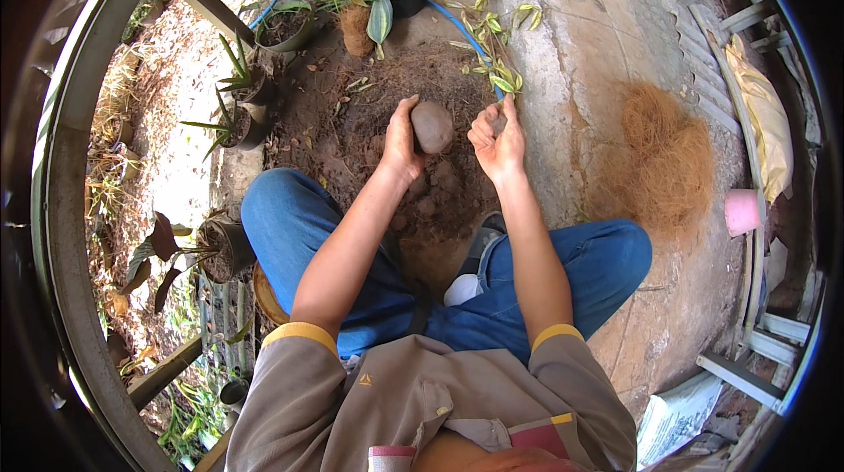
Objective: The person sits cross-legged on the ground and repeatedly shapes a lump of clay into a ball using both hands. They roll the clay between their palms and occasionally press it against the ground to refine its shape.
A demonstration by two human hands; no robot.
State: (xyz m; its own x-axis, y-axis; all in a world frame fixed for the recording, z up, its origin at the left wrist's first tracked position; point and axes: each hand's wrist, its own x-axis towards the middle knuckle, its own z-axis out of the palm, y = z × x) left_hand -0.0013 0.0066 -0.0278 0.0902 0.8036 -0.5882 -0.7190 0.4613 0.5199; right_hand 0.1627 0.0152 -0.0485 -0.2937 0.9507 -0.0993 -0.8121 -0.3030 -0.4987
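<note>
A smooth, round, grey-brown ball of soil (432,127) rests in my left hand (403,141), which curls around its left side and underside. My right hand (498,141) is apart from the ball, a little to its right, with the fingers bent in. A small grey-brown lump of soil (498,124) shows between its thumb and fingers. Beneath both hands lies a pile of loose dark soil (440,186) with clods in it, between my bent knees.
A heap of brown coconut fibre (668,151) lies on the concrete to the right, near a pink pot (743,212). Potted plants (242,125) line the left side. A fibre-wrapped ball (356,31), a blue hose (457,24) and a cut leafy vine (497,50) lie ahead.
</note>
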